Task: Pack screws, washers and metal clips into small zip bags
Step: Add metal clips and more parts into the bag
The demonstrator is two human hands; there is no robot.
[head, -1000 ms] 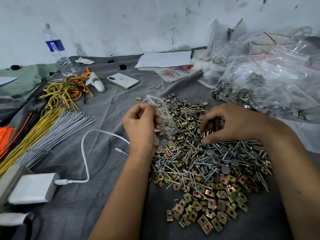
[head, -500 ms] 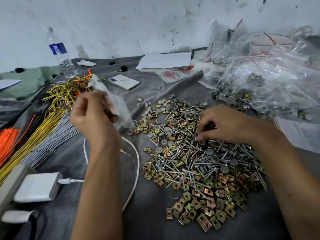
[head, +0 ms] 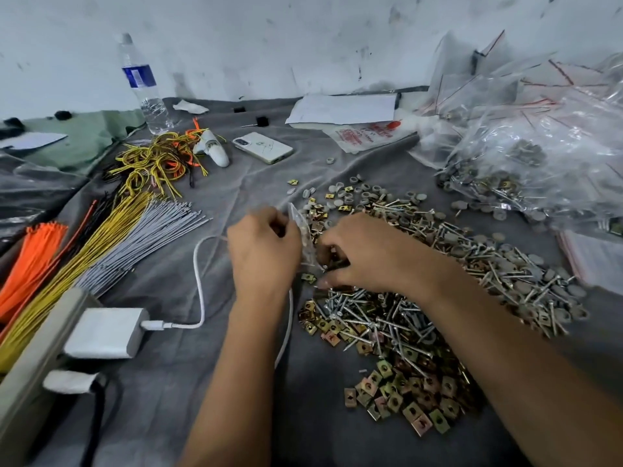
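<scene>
The left hand (head: 264, 254) pinches a small clear bag (head: 303, 237) at its grip, thumb and fingers curled on the bag's near edge, holding it upright above the grey cloth of the table (head: 175, 392). The right hand (head: 364, 254) meets it from the other side, fingers curled down at the bag's mouth; its fingertips are blurred, so I cannot tell whether they hold a part or the bag itself. Just right of and below the grip spreads the loose heap: screws (head: 377, 318) in the middle, brass clips (head: 404, 399) toward the near edge, grey washers (head: 357, 192) beyond the hands. Farther right of the grip lies a pile of filled bags (head: 526, 156). Left of the grip a white cable (head: 200, 274) runs to a charger (head: 104, 332), with grey ties (head: 141, 244), yellow ties (head: 77, 264) and orange ties (head: 30, 261) farther left. Beyond the grip lie a phone (head: 263, 148) and a bottle (head: 145, 85).
</scene>
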